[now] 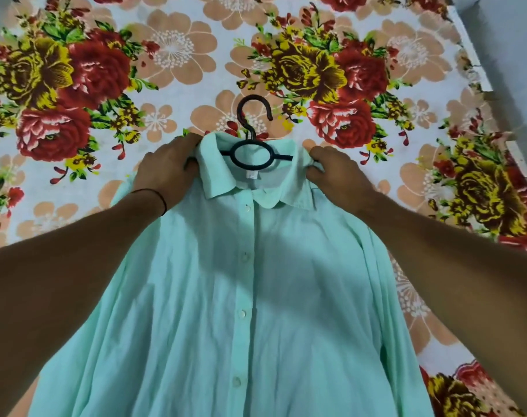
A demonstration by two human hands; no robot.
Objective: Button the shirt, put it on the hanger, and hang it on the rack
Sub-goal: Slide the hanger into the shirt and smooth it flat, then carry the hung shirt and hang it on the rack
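The left hand [165, 170] was closed on the left shoulder of the mint-green shirt [256, 296], right beside the collar [214, 164], fingers curled into the cloth. The shirt lay face up on the floral bedsheet [171, 85], its placket running straight toward the person, with 5 buttons [247, 208] visible and, as far as could be told, fastened. The black plastic hanger [253, 153] sat inside the neck opening between the 2 hands, its crossbar lying left to right across the collar and its hook [251, 111] pointing away from the person onto the sheet. A small white label showed inside the neckband; nothing on it could be read. The right hand [331, 173] pinched the cloth at the right shoulder in a narrow grip. Both hands sat equally near the hanger, 1 at each end of its bar. Judging from this, the shoulders were being seated over the hanger ends, and lifting by the hook would come next; no rack was in view.
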